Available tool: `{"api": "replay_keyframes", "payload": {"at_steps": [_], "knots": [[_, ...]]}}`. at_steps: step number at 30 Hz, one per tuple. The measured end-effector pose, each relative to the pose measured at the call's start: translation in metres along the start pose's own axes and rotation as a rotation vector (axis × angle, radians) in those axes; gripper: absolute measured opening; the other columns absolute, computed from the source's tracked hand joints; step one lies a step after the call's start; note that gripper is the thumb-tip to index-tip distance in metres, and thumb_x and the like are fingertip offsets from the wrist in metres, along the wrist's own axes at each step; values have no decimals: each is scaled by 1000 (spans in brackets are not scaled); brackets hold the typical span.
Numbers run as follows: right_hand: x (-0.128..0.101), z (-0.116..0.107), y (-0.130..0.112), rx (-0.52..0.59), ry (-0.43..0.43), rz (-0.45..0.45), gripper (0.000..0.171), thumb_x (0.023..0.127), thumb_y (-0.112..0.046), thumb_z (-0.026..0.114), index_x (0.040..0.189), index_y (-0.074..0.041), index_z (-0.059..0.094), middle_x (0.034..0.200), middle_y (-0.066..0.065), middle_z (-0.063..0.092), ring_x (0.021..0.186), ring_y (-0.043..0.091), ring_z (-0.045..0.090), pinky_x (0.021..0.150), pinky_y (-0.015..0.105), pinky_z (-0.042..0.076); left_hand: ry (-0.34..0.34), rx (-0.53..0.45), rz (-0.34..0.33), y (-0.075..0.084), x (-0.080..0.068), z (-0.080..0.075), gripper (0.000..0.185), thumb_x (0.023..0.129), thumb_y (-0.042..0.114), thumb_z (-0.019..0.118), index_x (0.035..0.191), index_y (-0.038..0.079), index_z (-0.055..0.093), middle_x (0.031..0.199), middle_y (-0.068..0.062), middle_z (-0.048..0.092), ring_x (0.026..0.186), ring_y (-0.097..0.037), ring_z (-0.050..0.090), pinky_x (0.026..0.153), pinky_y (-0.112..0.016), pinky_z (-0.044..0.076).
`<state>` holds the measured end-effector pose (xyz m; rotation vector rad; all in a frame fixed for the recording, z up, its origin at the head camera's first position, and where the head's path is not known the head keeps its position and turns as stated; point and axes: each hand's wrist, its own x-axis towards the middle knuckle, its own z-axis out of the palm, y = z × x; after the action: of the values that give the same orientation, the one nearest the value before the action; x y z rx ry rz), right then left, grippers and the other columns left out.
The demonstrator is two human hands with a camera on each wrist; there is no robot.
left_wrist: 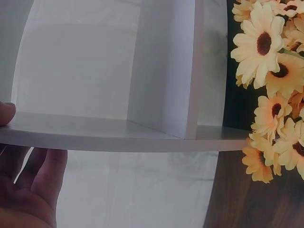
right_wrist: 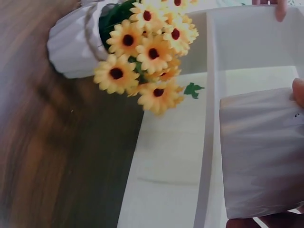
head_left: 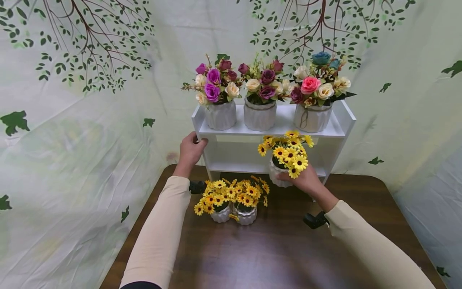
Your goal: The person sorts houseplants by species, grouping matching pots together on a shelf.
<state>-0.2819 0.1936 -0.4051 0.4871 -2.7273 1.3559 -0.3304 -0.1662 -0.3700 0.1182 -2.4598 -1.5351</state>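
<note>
My left hand (head_left: 196, 141) grips the left side panel of a white two-level shelf (head_left: 344, 116); in the left wrist view the thumb (left_wrist: 4, 114) lies on top of the panel (left_wrist: 118, 137) and the fingers (left_wrist: 40, 175) curl beneath it. My right hand (head_left: 294, 180) holds a white ribbed pot of yellow daisies (head_left: 288, 154) in front of the shelf's lower opening, just above the table. The right wrist view shows that pot's wall (right_wrist: 261, 152) close up, with my thumb (right_wrist: 299, 92) on it.
Three white pots of roses (head_left: 260, 86) stand in a row on the shelf top. Two more daisy pots (head_left: 232, 200) sit side by side on the brown table (head_left: 281, 249) in front of the shelf. A leaf-printed cloth (head_left: 72, 120) hangs behind and at both sides.
</note>
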Motion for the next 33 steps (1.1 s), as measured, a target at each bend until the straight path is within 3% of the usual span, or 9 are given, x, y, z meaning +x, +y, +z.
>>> {"api": "replay_keyframes", "payload": {"at_steps": [12,20,26,33], "knots": [[34,27,-16,-51,21,52,72,73,-25,85,134,-6,52,129,18,61,114,36,61,94,50,49,6,0,5,-2,0,0,39,93,20,59,130,8,60,132,-17,64,117,-33,64,97,-50,53],[57,51,-27,-110,22,61,85,77,-33,82,145,-7,40,144,20,49,130,36,52,105,53,43,6,-7,3,-2,0,-1,39,93,20,59,130,8,60,134,-18,63,119,-34,63,98,-51,53],[72,76,-40,-51,49,149,95,78,-34,82,151,-6,28,152,18,40,140,34,43,114,50,37,-1,0,-1,-2,1,1,39,94,21,59,130,8,60,134,-17,63,119,-34,63,99,-51,52],[89,102,-61,50,91,232,90,77,-37,83,148,-9,34,148,14,46,138,30,46,114,46,38,2,-2,-5,-2,2,0,40,94,22,59,131,8,59,135,-17,62,122,-35,62,101,-52,51]]}}
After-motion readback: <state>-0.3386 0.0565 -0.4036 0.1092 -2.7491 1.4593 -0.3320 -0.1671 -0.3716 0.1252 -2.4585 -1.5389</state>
